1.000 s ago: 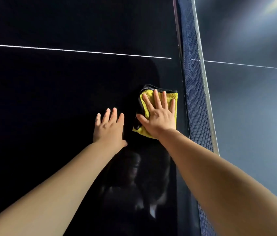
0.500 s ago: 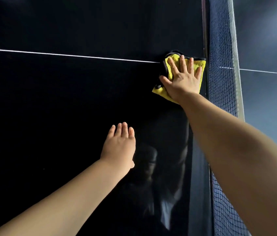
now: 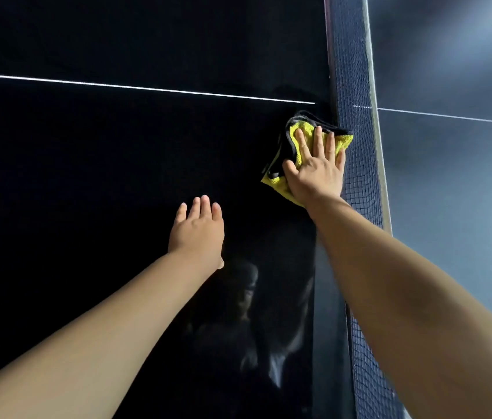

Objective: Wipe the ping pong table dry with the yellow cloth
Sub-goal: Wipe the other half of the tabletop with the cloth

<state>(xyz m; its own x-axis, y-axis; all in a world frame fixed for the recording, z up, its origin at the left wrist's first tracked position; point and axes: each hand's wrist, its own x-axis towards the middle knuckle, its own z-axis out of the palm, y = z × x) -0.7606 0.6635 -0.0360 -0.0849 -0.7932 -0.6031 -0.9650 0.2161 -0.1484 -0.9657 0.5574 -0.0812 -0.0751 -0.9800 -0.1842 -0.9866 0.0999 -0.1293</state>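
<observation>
Ping pong table fills my feed: one dark, glossy top, running from the bottom edge away to the net. Nearest me, two bare forearms reach out over it, and a dim reflection of the person shows in the surface between them. I count two hands. The left hand lies flat on the table as far as I can tell, fingers straight and close together, holding nothing. Further out and to the right, the right hand presses palm-down on the one yellow cloth, fingers straight and slightly spread, not curled round it. The cloth is folded, black trim showing along its left and far edges. It lies on the table with its right edge against the foot of the single net. Just beyond the cloth, one white line crosses the table almost to the net and carries on over the paler half behind it.
</observation>
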